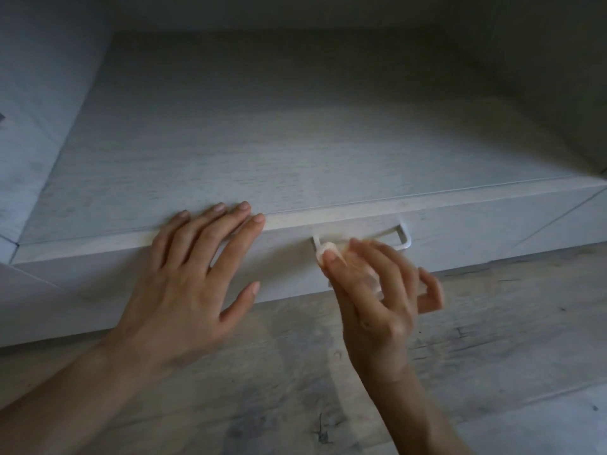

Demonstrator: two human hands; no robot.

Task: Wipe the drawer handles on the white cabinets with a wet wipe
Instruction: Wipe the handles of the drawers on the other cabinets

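Left hand (193,274) lies flat, fingers straight and spread. Right hand (377,290) has curled fingers pinching a wipe (328,249).

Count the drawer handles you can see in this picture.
1: the handle on the drawer front, its left end under the wipe held by the right hand. Others may lie out of view.

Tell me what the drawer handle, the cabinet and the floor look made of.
Drawer handle: likely metal with a pale satin finish; a thin bent bar with a soft glint at the corner. Cabinet: probably laminated board, a matt whitewashed wood-grain print with a seamed front edge. Floor: wood-look laminate or vinyl in grey weathered planks; which one cannot be told.
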